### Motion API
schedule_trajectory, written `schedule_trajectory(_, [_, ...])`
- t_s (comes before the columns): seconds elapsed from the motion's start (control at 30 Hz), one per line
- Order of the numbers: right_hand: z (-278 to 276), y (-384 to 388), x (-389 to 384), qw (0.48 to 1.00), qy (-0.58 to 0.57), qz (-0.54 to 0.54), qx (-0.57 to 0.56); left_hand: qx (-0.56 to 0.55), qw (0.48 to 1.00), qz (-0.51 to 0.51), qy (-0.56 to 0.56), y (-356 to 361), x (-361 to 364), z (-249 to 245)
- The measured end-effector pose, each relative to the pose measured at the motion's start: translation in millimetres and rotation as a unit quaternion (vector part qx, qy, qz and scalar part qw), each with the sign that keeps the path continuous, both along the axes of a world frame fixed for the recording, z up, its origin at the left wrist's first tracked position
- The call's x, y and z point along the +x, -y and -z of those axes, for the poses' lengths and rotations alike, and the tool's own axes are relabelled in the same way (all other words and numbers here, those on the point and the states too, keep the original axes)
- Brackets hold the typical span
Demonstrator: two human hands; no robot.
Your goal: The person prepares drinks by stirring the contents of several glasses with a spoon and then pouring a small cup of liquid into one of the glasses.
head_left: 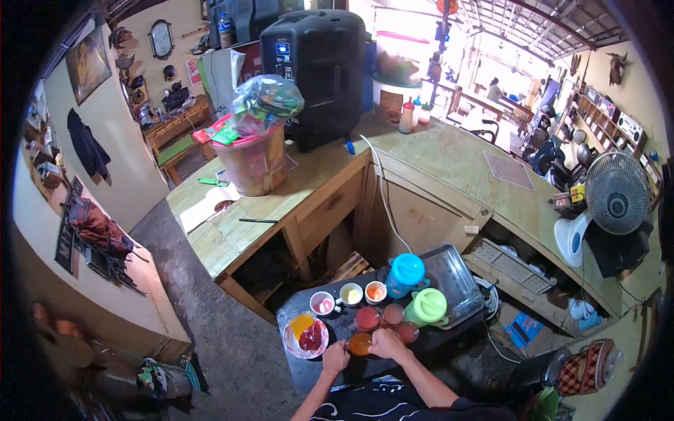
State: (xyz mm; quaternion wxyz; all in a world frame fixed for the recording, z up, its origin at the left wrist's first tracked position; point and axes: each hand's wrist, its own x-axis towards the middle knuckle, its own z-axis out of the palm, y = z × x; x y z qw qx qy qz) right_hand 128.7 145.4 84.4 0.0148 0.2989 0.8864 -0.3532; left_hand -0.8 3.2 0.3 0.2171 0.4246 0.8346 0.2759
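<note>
A glass of amber drink (360, 344) stands at the near edge of a dark table (295, 368). My left hand (335, 356) is closed at its left side and my right hand (388, 346) at its right side, both seemingly gripping it; the fingertips are partly hidden. Just beyond are several glasses of reddish drink (366, 318). To the left lies a plate (288, 344) with yellow and dark red food. Behind it stand three white cups (323, 303) with pink, pale yellow and orange contents. A green lidded pitcher (427, 307) and a blue lidded pitcher (406, 276) stand on the right.
A metal tray (460, 277) lies at the table's right end. Beyond is a wooden counter (323, 186) with a pink bucket (256, 165), a black speaker (316, 77) and sauce bottles (407, 116). A fan (616, 193) stands right. A person (494, 91) is far off.
</note>
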Motion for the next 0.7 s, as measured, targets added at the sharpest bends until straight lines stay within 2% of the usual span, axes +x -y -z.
schedule_trajectory(0.03, [-2.0, 1.0, 0.6, 0.999, 0.012, -0.039, -0.016, 0.001, 1.000, 0.000, -0.001, -0.2, -0.3, 0.7])
schedule_trajectory(0.13, [3.1, 3.5, -2.1, 0.962, 0.010, -0.023, -0.270, 0.018, 1.000, -0.002, -0.004, 0.3, 1.6, -3.2])
schedule_trajectory(0.27, [15.3, 4.2, -3.6, 0.965, -0.074, 0.125, -0.218, 0.019, 1.000, 0.004, -0.005, 0.9, 0.5, -0.4])
schedule_trajectory(0.37, [7.9, 2.9, -1.0, 0.991, -0.051, 0.089, 0.082, 0.018, 1.000, 0.006, -0.005, 2.1, 0.1, 9.3])
schedule_trajectory(0.47, [0.5, 4.3, -0.3, 0.999, 0.016, 0.021, 0.041, -0.001, 1.000, 0.008, 0.008, 1.0, -1.2, 6.4])
schedule_trajectory(0.57, [11.1, -1.4, 0.0, 0.975, 0.021, -0.036, -0.219, -0.019, 1.000, 0.011, 0.022, -0.3, -3.5, 1.2])
schedule_trajectory(0.67, [17.0, 2.9, -1.3, 0.950, -0.058, 0.101, -0.289, -0.017, 1.000, 0.008, 0.017, -1.2, -4.4, 3.2])
schedule_trajectory(0.7, [14.4, 3.8, -1.2, 0.973, -0.062, 0.105, -0.195, -0.013, 1.000, 0.005, 0.015, -0.3, -3.5, 3.1])
